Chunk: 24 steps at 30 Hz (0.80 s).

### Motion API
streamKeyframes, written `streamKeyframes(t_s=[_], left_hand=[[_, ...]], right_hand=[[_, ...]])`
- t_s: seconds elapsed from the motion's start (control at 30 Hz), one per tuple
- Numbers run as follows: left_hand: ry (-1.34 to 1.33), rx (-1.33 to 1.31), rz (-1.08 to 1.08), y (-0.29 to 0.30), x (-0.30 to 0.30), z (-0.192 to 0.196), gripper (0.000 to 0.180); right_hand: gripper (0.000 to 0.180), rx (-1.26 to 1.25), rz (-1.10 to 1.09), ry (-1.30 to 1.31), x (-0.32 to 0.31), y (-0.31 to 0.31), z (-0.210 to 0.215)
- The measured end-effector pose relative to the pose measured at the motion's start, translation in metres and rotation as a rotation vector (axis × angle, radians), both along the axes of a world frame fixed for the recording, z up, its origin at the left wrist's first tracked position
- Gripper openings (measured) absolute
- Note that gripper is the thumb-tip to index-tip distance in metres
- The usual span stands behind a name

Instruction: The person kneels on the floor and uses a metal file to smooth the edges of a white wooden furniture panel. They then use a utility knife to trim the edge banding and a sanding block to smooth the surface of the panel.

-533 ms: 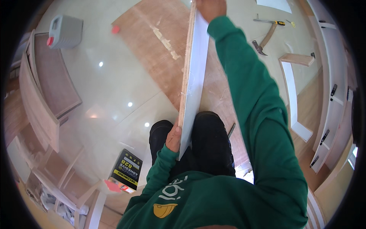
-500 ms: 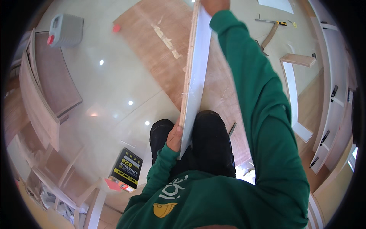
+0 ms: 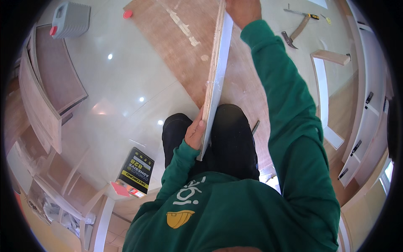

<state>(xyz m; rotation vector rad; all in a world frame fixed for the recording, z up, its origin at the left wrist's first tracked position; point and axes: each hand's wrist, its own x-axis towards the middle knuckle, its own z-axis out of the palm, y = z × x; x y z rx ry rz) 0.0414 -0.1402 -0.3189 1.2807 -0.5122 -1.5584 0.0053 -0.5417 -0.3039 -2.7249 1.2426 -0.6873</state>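
A long narrow board (image 3: 216,77) stands on edge between my knees, with a raw plywood edge and a white face, and slants up past the top of the view. My left hand (image 3: 195,132) grips its near end, fingers against the plywood side. At the far end, my right hand (image 3: 243,11) is closed against the board beside its white face; its fingertips are partly hidden and cut off by the picture's edge. Under the board lies a brown plywood sheet (image 3: 176,54) with a pale dried streak on it.
A hammer (image 3: 296,35) and a screwdriver (image 3: 300,13) lie at the far right, near an angled white-faced wooden frame (image 3: 321,88). A black and yellow adhesive tin (image 3: 137,170) stands left of my knees. A grey jug (image 3: 71,21) and curved wooden panels (image 3: 42,101) are at the left.
The view has shifted slightly, and surrounding things sit a little higher in it. My right hand shows a bit more at the board's far end. The left hand keeps its grip.
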Motion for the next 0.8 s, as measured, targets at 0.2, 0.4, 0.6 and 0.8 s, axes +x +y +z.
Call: streamKeyframes(t_s=[0.2,0.4,0.6,0.8], left_hand=[[0.140,-0.108,0.094,-0.007,-0.005,-0.005,0.068],[0.419,-0.086,0.155,-0.004,0.001,-0.007,0.069],[0.216,-0.044,0.143,0.004,-0.002,-0.020,0.069],[0.223,-0.011,0.100,-0.002,0.000,-0.002,0.071]], right_hand=[[0.011,0.057,0.043,-0.099,-0.025,0.125,-0.004],[0.020,0.318,0.069,-0.281,-0.050,0.280,0.012],[0.018,0.120,0.014,-0.246,-0.020,0.153,-0.013],[0.018,-0.079,-0.096,-0.306,0.020,-0.035,-0.018]])
